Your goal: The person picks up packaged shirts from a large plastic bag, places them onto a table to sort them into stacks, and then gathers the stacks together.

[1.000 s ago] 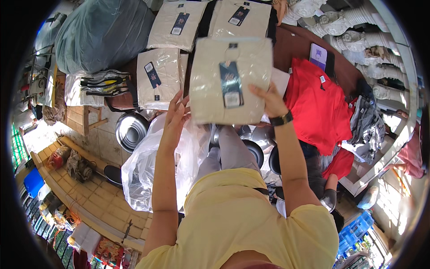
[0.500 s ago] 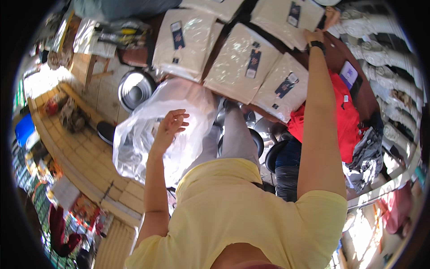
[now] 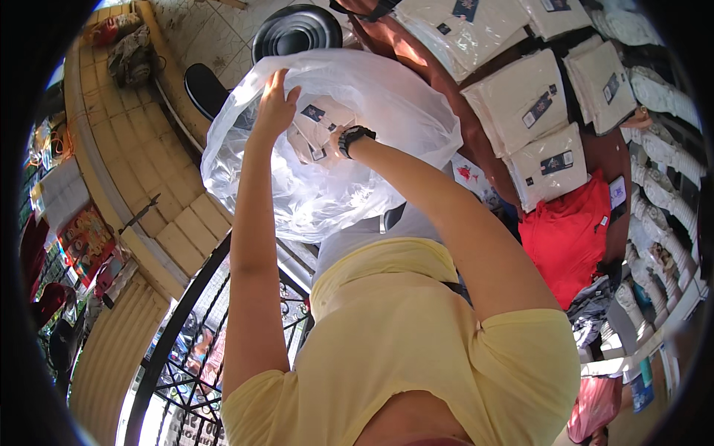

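Observation:
A large clear plastic bag (image 3: 416,111) stands open in front of my lap. Inside it lies a cream folded garment in clear wrapping (image 3: 321,119), with dark blue tags. My right hand (image 3: 340,141), with a dark wristwatch, reaches into the bag and grips that garment's near right edge; its fingertips are partly hidden. On the left, my left hand (image 3: 277,108) is raised at the bag's mouth, thumb apart from the fingers, holding nothing. More wrapped cream garments (image 3: 513,93) lie in stacks on the brown table to the right.
A red garment (image 3: 565,238) hangs over the table's near edge beside a phone-like object (image 3: 617,192). Black round stools (image 3: 297,33) stand beyond the bag. A tiled ledge (image 3: 100,111) runs along the left, white balusters (image 3: 662,156) along the right. Another person's hand (image 3: 637,119) shows at the table's far side.
My view and body have turned left toward the bag. My right hand has come from the table stacks into the bag with a wrapped garment; my left hand has moved up to the bag's mouth.

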Motion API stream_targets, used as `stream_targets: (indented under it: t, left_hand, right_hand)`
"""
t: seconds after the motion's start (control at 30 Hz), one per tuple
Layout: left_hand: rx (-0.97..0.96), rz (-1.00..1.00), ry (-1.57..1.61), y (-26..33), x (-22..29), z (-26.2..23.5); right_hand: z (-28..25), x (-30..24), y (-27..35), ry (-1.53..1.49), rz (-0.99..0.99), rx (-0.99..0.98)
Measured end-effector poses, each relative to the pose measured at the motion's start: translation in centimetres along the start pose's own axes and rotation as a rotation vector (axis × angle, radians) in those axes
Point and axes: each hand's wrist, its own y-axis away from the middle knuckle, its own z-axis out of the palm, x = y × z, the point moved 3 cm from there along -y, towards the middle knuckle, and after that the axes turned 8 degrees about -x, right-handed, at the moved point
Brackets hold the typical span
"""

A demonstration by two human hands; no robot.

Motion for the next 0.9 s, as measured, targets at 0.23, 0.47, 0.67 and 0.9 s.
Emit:
stream_targets:
  t: [0.23, 0.47, 0.67, 0.9]
  left_hand:
    - [0.108, 0.068, 0.080, 2.9, -0.2, -2.5]
    - [0.091, 0.005, 0.047, 5.4, -2.3, -2.0]
    - [-0.256, -0.041, 0.389, 6.0, -3.8, 1.8]
    - [-0.447, -0.886, 1.653, 12.6, -8.4, 11.5]
  right_hand:
    - [9.1, 5.5, -10.9, -0.181, 0.257, 0.057]
    - [11.6, 10.0, -12.6, -0.293, 0.116, 0.287]
    - [4.0, 6.6, -2.8, -0.131, 0.107, 0.464]
    - [0.4, -5.7, 12.9, -0.262, -0.240, 0.575]
